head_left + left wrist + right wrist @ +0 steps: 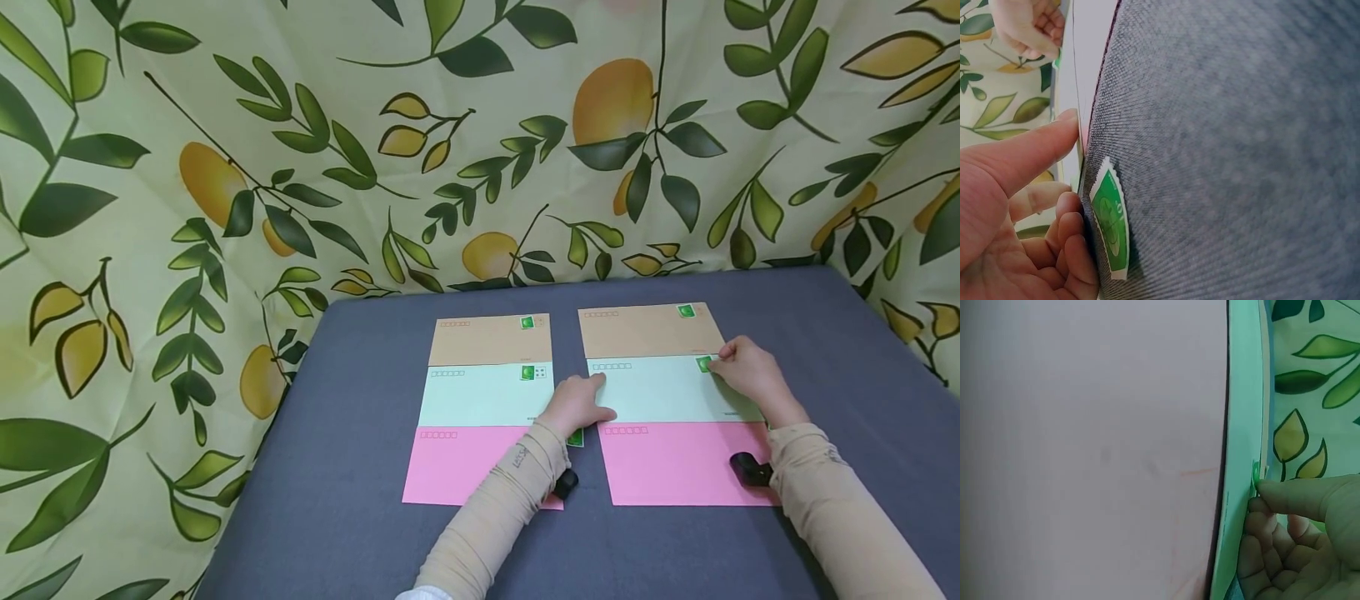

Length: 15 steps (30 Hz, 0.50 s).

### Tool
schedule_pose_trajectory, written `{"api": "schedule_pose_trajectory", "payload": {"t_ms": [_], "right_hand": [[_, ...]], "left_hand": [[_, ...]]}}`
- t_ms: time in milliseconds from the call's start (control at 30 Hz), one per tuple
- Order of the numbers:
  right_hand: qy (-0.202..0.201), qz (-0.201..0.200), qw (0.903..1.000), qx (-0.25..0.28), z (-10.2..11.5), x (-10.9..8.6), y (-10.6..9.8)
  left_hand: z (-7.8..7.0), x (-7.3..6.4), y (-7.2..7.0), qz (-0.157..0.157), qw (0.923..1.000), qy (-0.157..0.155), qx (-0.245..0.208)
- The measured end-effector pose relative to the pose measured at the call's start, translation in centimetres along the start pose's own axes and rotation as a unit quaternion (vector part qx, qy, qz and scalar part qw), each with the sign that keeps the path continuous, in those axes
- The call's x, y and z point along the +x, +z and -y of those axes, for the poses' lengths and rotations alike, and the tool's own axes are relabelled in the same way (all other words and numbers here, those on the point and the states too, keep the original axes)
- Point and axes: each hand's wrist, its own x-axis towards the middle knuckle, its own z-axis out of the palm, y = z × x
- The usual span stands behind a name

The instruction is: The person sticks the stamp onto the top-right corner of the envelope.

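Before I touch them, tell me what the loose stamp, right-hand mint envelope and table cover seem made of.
Loose stamp: probably smooth paper, thin with toothed edges. Mint envelope: likely matte paper, flat without glare. Table cover: matte woven fabric, threads visible; fibre unclear.

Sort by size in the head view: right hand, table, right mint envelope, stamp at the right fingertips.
Largest to smallest:
Table
Right mint envelope
Right hand
Stamp
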Motion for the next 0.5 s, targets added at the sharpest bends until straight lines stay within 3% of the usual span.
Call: {"api": "schedule_pose_trajectory", "payload": {"t_ms": [500], "right_hand": [[-0.007, 0.022, 0.9971, -0.072, 0.56, 0.02, 0.19]], "left_hand": [[-0.18, -0.21, -0.02, -0.005, 0.9998, 0.003, 0.019]]}}
